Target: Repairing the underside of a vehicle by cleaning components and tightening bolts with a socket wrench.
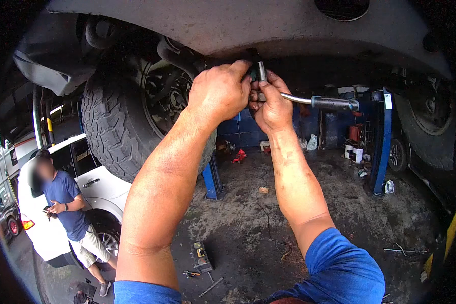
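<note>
Both my arms are raised to the underside of a lifted vehicle. My right hand is closed around the head of a ratchet wrench, whose dark grip with blue bands points right. A shiny metal socket stands upright from between the thumb and fingers, just below the underbody. Close beside it, my left hand is closed, its fingertips bent in near the socket. What those fingers pinch, if anything, is hidden. A large knobbly tire hangs just left of my left forearm.
Blue lift posts stand on the right and behind my arms. On the stained floor lie a tool tray and loose tools. A person leans by a white car at left. Paint cans stand far right.
</note>
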Demonstrator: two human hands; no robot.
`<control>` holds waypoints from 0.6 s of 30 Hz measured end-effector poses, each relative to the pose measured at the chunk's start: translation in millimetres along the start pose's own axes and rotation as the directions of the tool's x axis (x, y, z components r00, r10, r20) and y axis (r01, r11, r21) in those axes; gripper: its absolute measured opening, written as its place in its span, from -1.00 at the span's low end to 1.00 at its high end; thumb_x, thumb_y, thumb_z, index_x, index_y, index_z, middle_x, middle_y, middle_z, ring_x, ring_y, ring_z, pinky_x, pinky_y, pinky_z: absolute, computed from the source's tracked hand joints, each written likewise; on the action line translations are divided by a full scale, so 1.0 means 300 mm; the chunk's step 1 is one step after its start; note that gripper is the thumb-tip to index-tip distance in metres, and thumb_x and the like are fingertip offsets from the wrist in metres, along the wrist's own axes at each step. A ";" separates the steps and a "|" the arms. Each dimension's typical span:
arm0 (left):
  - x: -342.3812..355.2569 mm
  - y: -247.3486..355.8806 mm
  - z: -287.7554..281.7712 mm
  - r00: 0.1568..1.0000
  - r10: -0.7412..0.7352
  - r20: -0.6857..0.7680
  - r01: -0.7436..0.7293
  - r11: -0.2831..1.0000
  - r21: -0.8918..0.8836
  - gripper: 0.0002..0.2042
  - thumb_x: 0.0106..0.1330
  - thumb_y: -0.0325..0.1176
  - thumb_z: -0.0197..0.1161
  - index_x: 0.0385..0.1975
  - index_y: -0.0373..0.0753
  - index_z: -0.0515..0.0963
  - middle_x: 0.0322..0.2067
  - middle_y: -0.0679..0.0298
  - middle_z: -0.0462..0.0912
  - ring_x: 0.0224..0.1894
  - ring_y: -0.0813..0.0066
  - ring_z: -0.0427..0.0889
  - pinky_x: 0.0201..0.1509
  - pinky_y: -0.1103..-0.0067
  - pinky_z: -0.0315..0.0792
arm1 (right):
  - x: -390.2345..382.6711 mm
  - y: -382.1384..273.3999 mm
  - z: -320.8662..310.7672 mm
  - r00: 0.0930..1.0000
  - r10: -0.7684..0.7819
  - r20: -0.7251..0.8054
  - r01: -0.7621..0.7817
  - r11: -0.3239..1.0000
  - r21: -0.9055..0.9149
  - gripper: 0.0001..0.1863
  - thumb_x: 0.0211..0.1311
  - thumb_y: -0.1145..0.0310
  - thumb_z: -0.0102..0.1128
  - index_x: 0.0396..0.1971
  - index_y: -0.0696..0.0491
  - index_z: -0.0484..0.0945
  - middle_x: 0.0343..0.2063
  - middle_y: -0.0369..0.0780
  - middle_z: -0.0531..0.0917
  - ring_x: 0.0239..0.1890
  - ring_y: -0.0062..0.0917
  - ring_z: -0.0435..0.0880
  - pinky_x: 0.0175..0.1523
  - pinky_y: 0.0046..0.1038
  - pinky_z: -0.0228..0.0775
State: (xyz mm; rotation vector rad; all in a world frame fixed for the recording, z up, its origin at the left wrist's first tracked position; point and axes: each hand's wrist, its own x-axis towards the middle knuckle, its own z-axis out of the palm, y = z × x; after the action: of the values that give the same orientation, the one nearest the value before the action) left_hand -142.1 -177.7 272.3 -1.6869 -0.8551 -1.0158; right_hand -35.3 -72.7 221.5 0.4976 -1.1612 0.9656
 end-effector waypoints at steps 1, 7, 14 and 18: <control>0.005 0.006 -0.001 0.999 -0.042 0.019 0.042 0.999 0.010 -0.70 0.19 -0.20 0.14 -0.12 -0.14 0.54 -0.32 0.03 0.64 -0.22 0.01 0.61 -0.15 0.25 0.50 | -0.003 0.000 0.004 1.000 -0.026 0.000 0.026 0.998 -0.049 -0.59 0.23 0.42 0.03 0.07 0.16 0.28 -0.45 -0.28 0.54 -0.56 -0.69 0.44 -0.54 -0.63 0.27; -0.031 -0.001 -0.001 0.991 -0.121 -0.061 0.110 0.980 -0.164 -0.69 0.15 -0.24 0.19 -0.14 -0.24 0.56 -0.29 -0.02 0.63 -0.20 0.00 0.62 -0.10 0.31 0.49 | -0.028 -0.042 0.050 0.994 0.109 -0.013 -0.107 0.991 0.082 -0.64 0.23 0.44 0.03 0.03 0.20 0.33 -0.43 -0.27 0.55 -0.55 -0.70 0.45 -0.54 -0.62 0.28; -0.190 0.029 -0.005 0.973 -0.202 0.107 0.228 0.900 -0.372 -0.64 0.10 -0.30 0.21 -0.11 -0.30 0.53 -0.33 -0.05 0.64 -0.22 0.07 0.66 -0.12 0.37 0.51 | -0.015 -0.032 0.031 0.759 -0.534 0.373 0.435 -0.012 -0.901 -0.46 -0.02 0.41 0.27 0.00 0.28 0.35 -0.30 0.07 0.55 -0.32 -0.12 0.59 -0.18 -0.25 0.47; -0.258 0.040 0.040 0.969 -0.247 0.007 0.199 0.766 -0.611 -0.58 0.14 -0.13 0.28 -0.15 -0.34 0.54 -0.34 0.04 0.66 -0.20 0.24 0.65 -0.08 0.44 0.48 | -0.037 -0.047 0.082 0.851 -0.414 0.322 0.333 -0.048 -0.942 -0.41 -0.04 0.47 0.28 0.05 0.27 0.34 -0.18 0.10 0.55 -0.18 -0.12 0.61 -0.06 -0.30 0.45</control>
State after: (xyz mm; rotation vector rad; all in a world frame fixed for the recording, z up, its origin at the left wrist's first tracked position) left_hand -160.4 -176.5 195.2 -2.0922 -0.7299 -1.6435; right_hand -37.5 -103.2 221.9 -0.4080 -1.2352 -0.5085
